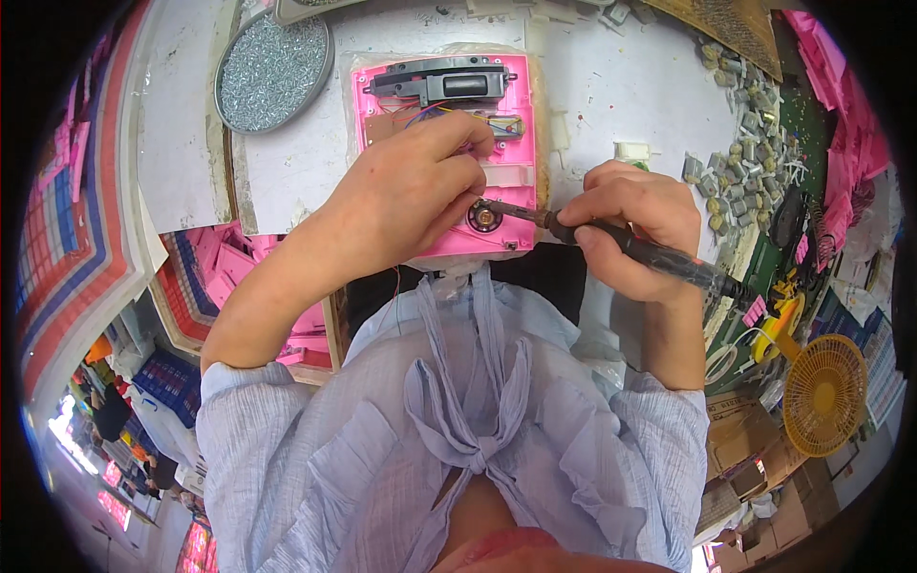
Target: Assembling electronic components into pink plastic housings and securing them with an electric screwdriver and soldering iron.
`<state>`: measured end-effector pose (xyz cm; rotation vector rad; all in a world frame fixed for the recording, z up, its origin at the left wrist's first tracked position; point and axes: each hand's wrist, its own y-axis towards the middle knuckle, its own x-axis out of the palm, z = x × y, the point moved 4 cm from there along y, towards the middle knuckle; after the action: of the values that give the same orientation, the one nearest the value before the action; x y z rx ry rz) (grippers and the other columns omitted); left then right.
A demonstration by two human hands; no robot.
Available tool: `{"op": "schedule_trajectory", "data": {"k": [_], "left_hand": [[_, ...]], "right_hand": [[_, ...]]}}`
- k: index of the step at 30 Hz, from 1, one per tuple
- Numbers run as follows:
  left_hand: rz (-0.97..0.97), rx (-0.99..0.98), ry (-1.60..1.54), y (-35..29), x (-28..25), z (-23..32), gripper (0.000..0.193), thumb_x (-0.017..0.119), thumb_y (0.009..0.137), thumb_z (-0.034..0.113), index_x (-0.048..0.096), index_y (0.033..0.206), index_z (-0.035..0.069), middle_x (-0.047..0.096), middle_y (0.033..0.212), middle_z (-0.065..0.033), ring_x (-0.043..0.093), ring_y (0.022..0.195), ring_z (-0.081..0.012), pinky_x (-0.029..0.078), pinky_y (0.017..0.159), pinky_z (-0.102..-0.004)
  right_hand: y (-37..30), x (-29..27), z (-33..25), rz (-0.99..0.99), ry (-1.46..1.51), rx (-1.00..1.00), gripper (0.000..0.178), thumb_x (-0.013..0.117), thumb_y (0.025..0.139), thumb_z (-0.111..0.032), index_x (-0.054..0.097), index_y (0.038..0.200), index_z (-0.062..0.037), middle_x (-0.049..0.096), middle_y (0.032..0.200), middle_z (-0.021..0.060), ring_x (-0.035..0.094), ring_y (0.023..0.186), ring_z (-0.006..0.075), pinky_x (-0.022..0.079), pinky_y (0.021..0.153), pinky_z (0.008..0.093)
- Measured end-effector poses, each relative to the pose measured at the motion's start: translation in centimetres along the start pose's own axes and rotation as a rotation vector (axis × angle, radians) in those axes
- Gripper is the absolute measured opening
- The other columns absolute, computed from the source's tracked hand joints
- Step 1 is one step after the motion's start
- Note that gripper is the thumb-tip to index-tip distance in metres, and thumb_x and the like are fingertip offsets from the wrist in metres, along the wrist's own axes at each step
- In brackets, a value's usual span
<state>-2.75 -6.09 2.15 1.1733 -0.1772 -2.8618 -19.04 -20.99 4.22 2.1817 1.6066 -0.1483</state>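
A pink plastic housing [521,234] lies on the bench in front of me, with a black plastic part [463,84] and thin coloured wires toward its far end. Near its close edge sits a small round speaker [485,218]. My right hand [642,224] grips a soldering iron [669,261] by its dark handle. The iron points left, and its tip reaches the speaker's far edge. My left hand [411,186] lies over the housing's left side, fingers curled together beside the iron's tip. What those fingers hold is hidden, possibly a thin wire.
A round tray [222,91] of small silver screws stands at the far left. Several small metal motors [735,181] are heaped on the right. A white connector-like piece [632,151] lies beyond my right hand. Farther right is a yellow fan [824,394]; pink parts [229,263] fill a box at left.
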Motion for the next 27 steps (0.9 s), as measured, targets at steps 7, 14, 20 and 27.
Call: {"op": "schedule_trajectory", "data": {"k": [7,14,20,27], "left_hand": [[-0.001,0.014,0.016,-0.1,0.0,0.0,0.022,0.077,0.075,-0.001,0.064,0.093,0.002,0.061,0.114,-0.0126,0.065,0.100,-0.0320,0.056,0.082,-0.0394],[-0.001,0.014,0.008,0.0,0.0,0.0,0.022,0.077,0.076,-0.001,0.064,0.093,0.002,0.061,0.113,-0.0132,0.065,0.100,-0.0322,0.056,0.082,-0.0396],[-0.015,0.004,0.010,0.0,0.0,0.0,0.021,0.076,0.077,-0.001,0.064,0.093,0.003,0.062,0.113,-0.0126,0.066,0.099,-0.0319,0.056,0.082,-0.0392],[-0.014,0.025,0.041,-0.1,-0.2,0.2,0.020,0.077,0.077,0.000,0.066,0.093,0.004,0.063,0.118,-0.0118,0.066,0.099,-0.0307,0.056,0.083,-0.0388]], "right_hand": [[0.3,-0.1,-0.1,-0.038,0.037,0.221,0.011,0.074,0.080,-0.003,0.074,0.090,-0.0008,0.068,0.068,0.0055,0.063,0.058,0.0133,0.048,0.055,0.0282],[0.6,-0.4,-0.8,0.061,0.157,0.426,0.008,0.072,0.088,-0.003,0.073,0.093,0.0032,0.073,0.075,0.0047,0.065,0.065,0.0069,0.049,0.060,0.0220],[-1.1,-1.8,-1.0,0.148,0.140,0.441,0.009,0.072,0.087,-0.005,0.074,0.093,0.0013,0.071,0.069,0.0027,0.061,0.060,0.0056,0.045,0.057,0.0208],[-1.4,-1.4,-0.9,0.146,0.132,0.406,0.010,0.072,0.085,-0.004,0.075,0.093,0.0006,0.071,0.067,0.0028,0.060,0.058,0.0048,0.043,0.056,0.0210]]}}
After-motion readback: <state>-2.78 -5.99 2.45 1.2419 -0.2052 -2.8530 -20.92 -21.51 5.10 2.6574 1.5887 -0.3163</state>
